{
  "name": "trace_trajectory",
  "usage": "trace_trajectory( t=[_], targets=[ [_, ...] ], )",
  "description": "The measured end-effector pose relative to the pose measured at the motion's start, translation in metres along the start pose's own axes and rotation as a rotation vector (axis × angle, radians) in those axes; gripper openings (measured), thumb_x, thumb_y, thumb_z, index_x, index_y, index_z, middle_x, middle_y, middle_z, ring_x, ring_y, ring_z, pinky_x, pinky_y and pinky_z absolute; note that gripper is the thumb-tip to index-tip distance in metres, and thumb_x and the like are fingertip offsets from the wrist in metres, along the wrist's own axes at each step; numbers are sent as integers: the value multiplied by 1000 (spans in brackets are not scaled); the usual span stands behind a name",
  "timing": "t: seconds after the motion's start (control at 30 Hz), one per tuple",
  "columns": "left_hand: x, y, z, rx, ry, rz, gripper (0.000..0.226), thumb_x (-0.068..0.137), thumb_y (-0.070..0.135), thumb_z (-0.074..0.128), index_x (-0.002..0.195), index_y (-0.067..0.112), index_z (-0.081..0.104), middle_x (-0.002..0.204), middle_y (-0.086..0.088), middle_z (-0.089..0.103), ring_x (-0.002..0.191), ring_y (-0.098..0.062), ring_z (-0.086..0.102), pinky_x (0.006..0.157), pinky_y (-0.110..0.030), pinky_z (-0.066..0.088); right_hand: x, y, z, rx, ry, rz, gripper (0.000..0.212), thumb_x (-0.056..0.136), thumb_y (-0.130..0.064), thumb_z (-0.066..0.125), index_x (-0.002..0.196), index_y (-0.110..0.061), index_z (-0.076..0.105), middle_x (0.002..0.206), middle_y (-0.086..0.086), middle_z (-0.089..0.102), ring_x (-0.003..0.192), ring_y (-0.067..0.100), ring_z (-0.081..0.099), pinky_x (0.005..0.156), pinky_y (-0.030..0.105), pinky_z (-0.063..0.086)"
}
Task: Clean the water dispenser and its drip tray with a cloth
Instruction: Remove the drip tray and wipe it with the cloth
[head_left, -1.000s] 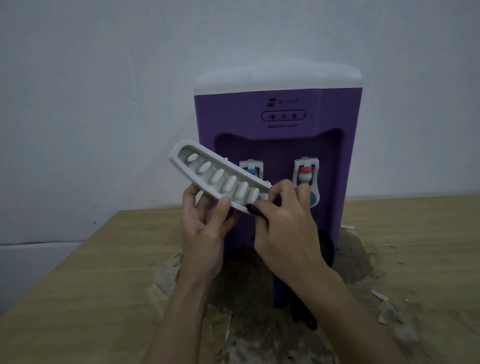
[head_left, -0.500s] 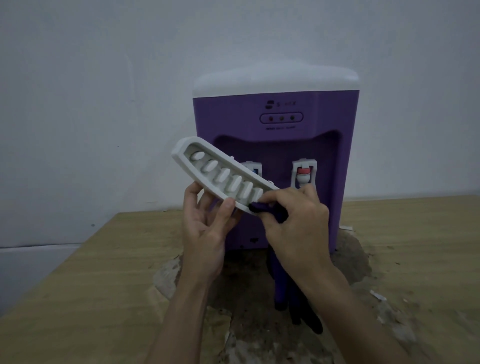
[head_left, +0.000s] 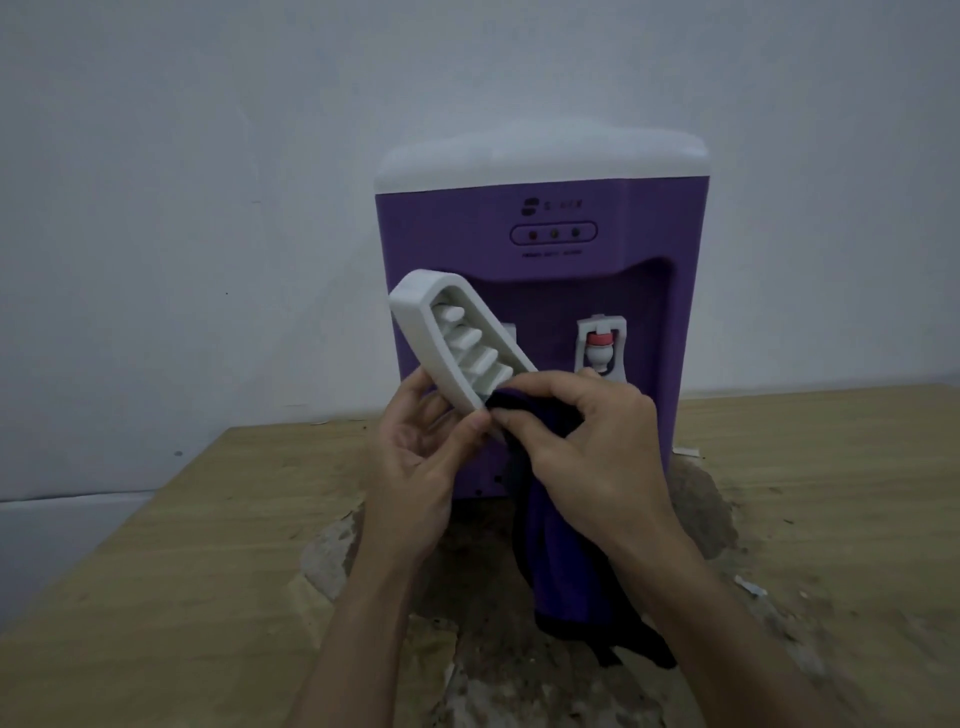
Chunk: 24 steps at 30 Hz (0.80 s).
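Head view: the left hand is gripping the white drip tray from below, fingers curled behind its lower end and the thumb pressing up against its near edge. The tray is being held in the air in front of the purple water dispenser, tilted so that its upper end is pointing up and to the left – its slotted grille is facing the camera, and the tray is covering the dispenser's left tap almost completely.

The right hand is pinching a dark cloth between thumb and fingers and is pressing the bunched part against the tray's lower right end. The two hands are sitting close together, thumbs nearly touching at the tray's bottom corner. The rest of the cloth is hanging down under the right wrist, its loose end trailing low in front of the dispenser's base.

The dispenser is standing upright on a wooden table – white top, three small indicator lights on the front panel, and a red-capped tap showing just above the right hand's knuckles. The table surface around the dispenser's base is looking worn and peeled, with a few pale scraps lying to the right. A plain pale wall is rising behind.
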<state>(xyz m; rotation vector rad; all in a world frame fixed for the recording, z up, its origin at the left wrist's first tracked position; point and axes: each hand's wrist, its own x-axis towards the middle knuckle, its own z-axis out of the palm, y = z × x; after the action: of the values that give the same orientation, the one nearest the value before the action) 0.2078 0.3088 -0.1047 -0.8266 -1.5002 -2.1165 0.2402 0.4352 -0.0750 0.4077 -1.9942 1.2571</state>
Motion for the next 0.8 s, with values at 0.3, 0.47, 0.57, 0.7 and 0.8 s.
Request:
trace_trajectory(
  t=[0.3,0.47,0.57,0.7,0.8],
  targets=[
    [-4,0,-3,133,-66,-37,43,72,14,64,113,23,57,107,3,71,103,-17,65,80,-25,54,2,-4,-1,99,17,-23,23,76,-19,70,98,-26,70,83,2,69,76,7,64,68,16,53],
    [2,5,-6,109,-33,-15,43,71,11,65,113,17,57,109,-3,70,105,-21,64,86,-36,54,2,1,-1,43,-35,-85,25,77,-13,70,99,-26,70,77,2,64,71,6,59,64,11,49],
    [1,5,-6,89,-1,-15,43,71,11,66,113,18,57,110,-6,69,106,-25,64,88,-42,53,3,1,-4,-70,-103,-120,22,78,-13,70,96,-26,72,75,0,62,69,10,58,62,27,53],
    [0,1,-1,58,36,-25,45,70,12,68,113,20,57,110,-6,69,107,-27,63,89,-46,52,4,-1,-9,-257,-201,-89,19,81,-17,63,91,-32,69,74,-5,52,71,9,50,56,29,46],
    [-1,-4,4,50,33,-21,42,71,11,67,110,22,58,107,-1,70,106,-23,64,87,-38,54,4,-6,-11,-421,-241,-67,18,83,-20,55,92,-31,66,72,-12,40,65,5,37,50,16,26]
  ],
)
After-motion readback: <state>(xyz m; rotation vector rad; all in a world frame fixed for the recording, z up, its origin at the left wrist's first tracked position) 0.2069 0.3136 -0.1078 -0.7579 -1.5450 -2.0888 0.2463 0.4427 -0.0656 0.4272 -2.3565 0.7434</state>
